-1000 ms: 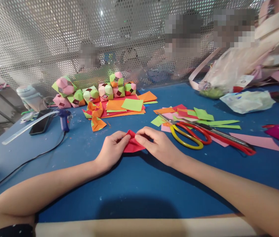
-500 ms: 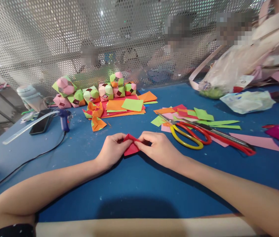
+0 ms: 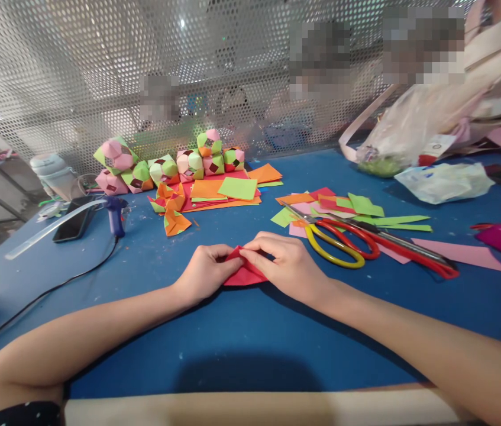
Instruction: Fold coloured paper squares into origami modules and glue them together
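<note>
Between my two hands, just above the blue table (image 3: 215,337), is a folded piece of red paper (image 3: 246,276). My left hand (image 3: 206,270) pinches its left side, thumb on top and fingers behind. At its upper right, my right hand (image 3: 289,264) pinches it with thumb and forefinger close to the peak. The fingers behind the paper are partly hidden. Beyond my hands are stacked orange, red and green paper sheets (image 3: 208,189) and folded orange-and-green paper pieces (image 3: 175,222).
Folded paper balls (image 3: 190,165) line the mesh partition (image 3: 250,53). Scissors (image 3: 336,242) lie on paper scraps (image 3: 365,205) at right. A blue glue gun (image 3: 115,218) with a cord, a phone (image 3: 75,220) and a bottle (image 3: 55,174) are at left; plastic bags (image 3: 445,182) are far right.
The red paper has turned and shows a wider lower edge toward the right. My right fingers have shifted up and left to its top, and my left hand has moved slightly right.
</note>
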`<state>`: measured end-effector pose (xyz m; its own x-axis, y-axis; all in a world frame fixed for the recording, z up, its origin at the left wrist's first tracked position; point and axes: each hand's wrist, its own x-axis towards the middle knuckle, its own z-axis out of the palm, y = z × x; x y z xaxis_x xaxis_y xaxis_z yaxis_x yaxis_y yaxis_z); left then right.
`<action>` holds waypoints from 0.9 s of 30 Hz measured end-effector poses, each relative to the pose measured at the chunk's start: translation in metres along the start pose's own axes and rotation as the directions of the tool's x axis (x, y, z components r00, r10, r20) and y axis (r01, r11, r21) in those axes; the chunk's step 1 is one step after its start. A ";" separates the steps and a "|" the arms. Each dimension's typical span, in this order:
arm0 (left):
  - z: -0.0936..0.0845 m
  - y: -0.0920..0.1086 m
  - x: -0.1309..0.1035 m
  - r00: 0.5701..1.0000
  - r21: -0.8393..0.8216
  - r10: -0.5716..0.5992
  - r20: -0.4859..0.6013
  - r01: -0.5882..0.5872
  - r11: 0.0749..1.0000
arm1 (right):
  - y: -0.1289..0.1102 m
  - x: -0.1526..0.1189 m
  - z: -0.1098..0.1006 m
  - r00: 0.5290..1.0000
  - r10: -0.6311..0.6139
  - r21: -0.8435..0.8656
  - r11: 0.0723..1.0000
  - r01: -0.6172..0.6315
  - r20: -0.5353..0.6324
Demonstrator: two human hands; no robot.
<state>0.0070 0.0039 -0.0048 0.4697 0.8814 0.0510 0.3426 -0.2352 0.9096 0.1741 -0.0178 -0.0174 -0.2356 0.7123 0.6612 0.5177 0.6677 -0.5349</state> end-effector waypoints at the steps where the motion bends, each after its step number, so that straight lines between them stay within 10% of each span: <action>1: 0.000 0.001 0.000 1.000 -0.004 -0.004 0.012 0.004 1.000 | 0.000 -0.001 0.000 0.999 -0.032 -0.040 0.999 0.031 -0.013; 27: 0.003 -0.003 -0.004 0.995 0.023 0.065 -0.074 -0.064 0.998 | 0.002 -0.004 -0.001 0.987 -0.157 -0.207 0.965 0.159 0.030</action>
<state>0.0068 0.0002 -0.0084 0.4296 0.8920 0.1406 0.3308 -0.3003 0.8946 0.1768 -0.0201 -0.0207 -0.3384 0.6051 0.7207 0.6324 0.7134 -0.3020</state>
